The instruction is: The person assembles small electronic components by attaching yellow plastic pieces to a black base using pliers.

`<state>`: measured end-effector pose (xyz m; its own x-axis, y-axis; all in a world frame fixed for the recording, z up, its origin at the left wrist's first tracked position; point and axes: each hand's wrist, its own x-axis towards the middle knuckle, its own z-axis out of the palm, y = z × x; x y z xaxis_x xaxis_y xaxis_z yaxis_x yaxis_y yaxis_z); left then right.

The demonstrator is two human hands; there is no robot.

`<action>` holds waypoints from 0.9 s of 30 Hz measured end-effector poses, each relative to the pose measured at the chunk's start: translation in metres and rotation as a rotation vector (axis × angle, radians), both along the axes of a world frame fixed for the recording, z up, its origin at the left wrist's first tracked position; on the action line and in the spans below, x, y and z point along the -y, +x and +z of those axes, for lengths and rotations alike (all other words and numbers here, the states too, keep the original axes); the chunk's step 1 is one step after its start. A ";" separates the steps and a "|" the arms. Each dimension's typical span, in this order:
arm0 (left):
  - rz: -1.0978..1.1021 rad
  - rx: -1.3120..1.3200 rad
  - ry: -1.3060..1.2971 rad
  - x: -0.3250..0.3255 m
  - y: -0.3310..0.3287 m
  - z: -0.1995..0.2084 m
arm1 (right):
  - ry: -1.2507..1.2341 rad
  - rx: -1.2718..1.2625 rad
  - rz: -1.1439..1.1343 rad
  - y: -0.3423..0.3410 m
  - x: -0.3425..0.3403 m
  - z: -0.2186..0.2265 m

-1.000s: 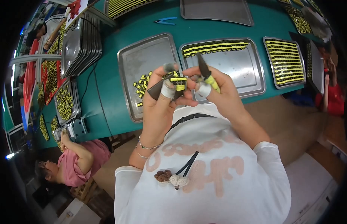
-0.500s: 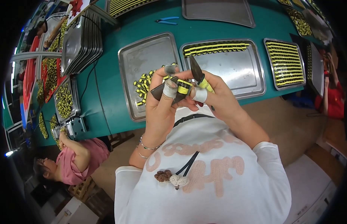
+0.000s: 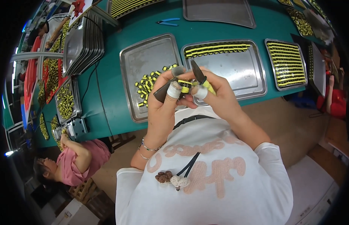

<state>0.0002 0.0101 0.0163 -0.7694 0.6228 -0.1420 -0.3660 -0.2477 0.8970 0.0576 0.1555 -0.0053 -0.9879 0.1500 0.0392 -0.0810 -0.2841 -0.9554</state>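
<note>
Between my hands, above the near edge of the table, is a small yellow-and-black block (image 3: 185,87), perhaps a taped coil. My left hand (image 3: 162,110) pinches it from the left, with a dark, flat, pointed piece (image 3: 161,93) also between thumb and fingers. My right hand (image 3: 221,98) has its fingertips closed at the block's right side. A dark pointed blade with a yellow handle (image 3: 198,72) is tucked in the right hand, its tip pointing away from me. Pale tape wraps both thumbs and a left finger. The fingers hide part of the block.
A metal tray (image 3: 131,56) at the left holds loose blocks (image 3: 144,88). The middle tray (image 3: 234,71) has rows of blocks along its far side; a filled tray (image 3: 285,63) sits right. Blue cutters (image 3: 168,21) lie beyond. A person in pink (image 3: 84,159) works at left.
Both hands have shifted slightly, and the left fingers have tilted around the block. The block has turned a little, and the blade still sits in my right hand.
</note>
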 end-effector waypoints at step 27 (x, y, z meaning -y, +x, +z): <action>-0.014 -0.034 -0.113 0.004 -0.005 -0.004 | 0.839 -0.172 -0.072 0.014 -0.038 0.001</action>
